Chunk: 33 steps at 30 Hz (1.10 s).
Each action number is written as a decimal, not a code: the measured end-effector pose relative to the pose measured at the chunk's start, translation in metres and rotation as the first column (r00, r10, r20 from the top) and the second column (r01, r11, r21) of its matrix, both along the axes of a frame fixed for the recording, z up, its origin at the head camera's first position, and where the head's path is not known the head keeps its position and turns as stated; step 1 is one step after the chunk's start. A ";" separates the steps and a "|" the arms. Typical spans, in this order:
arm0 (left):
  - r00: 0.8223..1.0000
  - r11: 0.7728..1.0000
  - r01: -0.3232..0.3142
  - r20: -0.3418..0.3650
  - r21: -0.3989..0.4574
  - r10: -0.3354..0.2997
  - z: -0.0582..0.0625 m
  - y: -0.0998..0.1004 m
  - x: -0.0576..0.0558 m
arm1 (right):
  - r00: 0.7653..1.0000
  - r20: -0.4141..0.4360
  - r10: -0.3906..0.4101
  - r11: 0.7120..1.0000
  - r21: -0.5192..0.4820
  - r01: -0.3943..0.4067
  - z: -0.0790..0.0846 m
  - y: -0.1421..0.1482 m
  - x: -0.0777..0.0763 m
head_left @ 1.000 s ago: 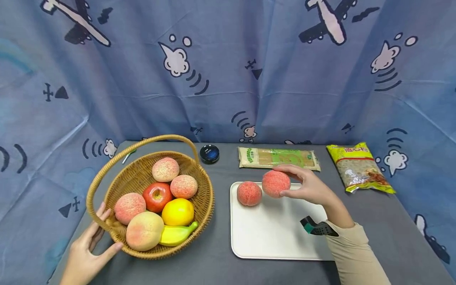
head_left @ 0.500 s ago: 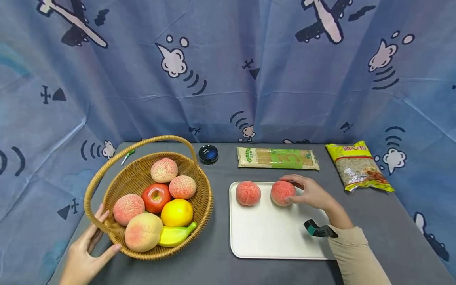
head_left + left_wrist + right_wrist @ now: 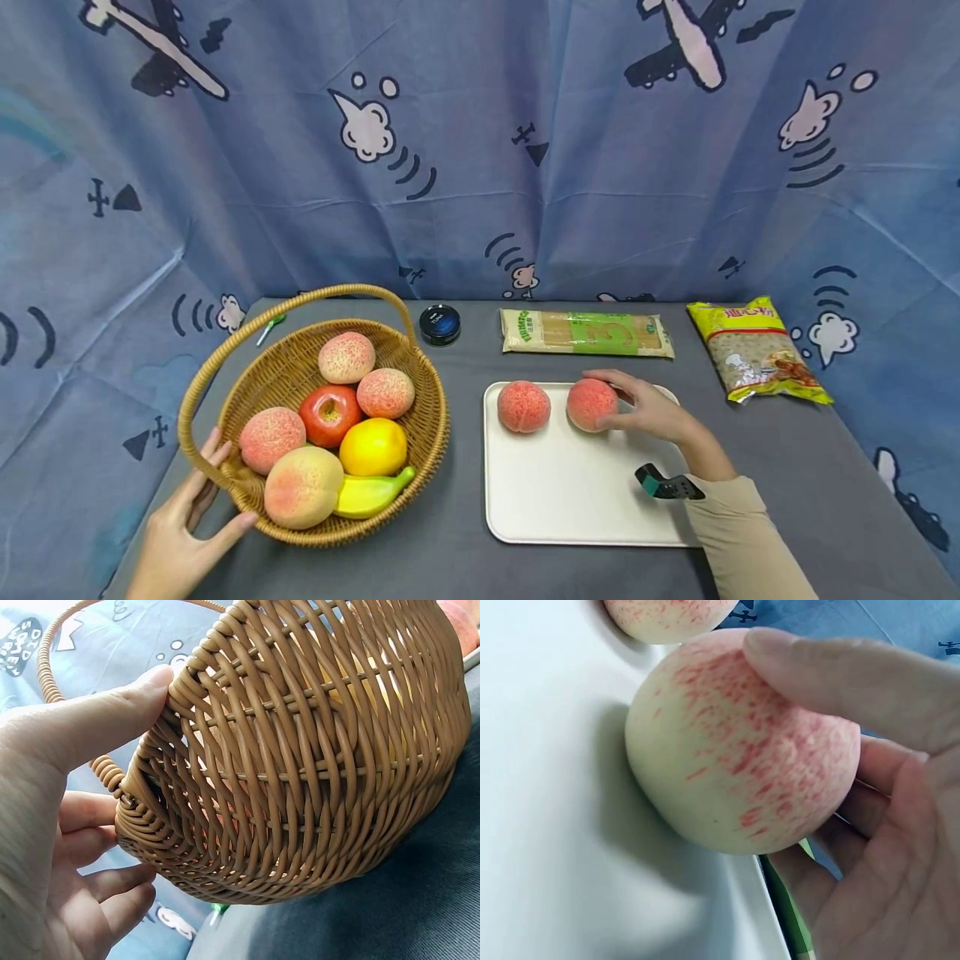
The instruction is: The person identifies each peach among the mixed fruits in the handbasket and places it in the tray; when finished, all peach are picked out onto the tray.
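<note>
My right hand (image 3: 648,408) holds a pink-red peach (image 3: 592,406) between thumb and fingers, at the far side of the white tray (image 3: 585,500). In the right wrist view the peach (image 3: 735,750) shows a pale underside close over the tray surface. A second peach (image 3: 523,407) sits on the tray just left of it, a small gap between them. My left hand (image 3: 180,525) grips the near-left end of the wicker basket (image 3: 427,475). Seen from the left wrist, the thumb presses the basket's rim (image 3: 187,686) and the fingers lie against its other side, near the handle's foot.
Inside the basket are several peaches (image 3: 303,487), a red apple (image 3: 330,415), a lemon (image 3: 373,447) and a banana (image 3: 375,493). Behind lie a round dark tin (image 3: 439,324), a noodle pack (image 3: 585,332) and a yellow bag (image 3: 757,350). A patterned curtain (image 3: 465,167) hangs at the back.
The right hand has lowered the peach from above the tray's far edge and carried it slightly right, away from the other peach. The left hand stays on the basket.
</note>
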<state>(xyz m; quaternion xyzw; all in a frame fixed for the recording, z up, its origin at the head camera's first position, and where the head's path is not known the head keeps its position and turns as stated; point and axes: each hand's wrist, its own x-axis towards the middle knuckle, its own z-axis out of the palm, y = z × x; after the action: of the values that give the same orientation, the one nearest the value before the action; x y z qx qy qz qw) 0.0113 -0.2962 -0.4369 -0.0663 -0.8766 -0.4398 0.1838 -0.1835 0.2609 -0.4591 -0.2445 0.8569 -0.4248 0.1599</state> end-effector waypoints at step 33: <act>1.000 1.000 0.004 -0.008 -0.010 -0.004 -0.001 -0.002 -0.002 | 1.000 0.017 -0.011 0.996 -0.092 0.013 -0.001 -0.006 -0.001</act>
<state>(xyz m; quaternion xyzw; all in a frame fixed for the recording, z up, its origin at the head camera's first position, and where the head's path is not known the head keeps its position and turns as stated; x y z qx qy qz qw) 0.0097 -0.2983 -0.4375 -0.0707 -0.8780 -0.4353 0.1863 -0.1844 0.2551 -0.4604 -0.2431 0.8364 -0.4669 0.1529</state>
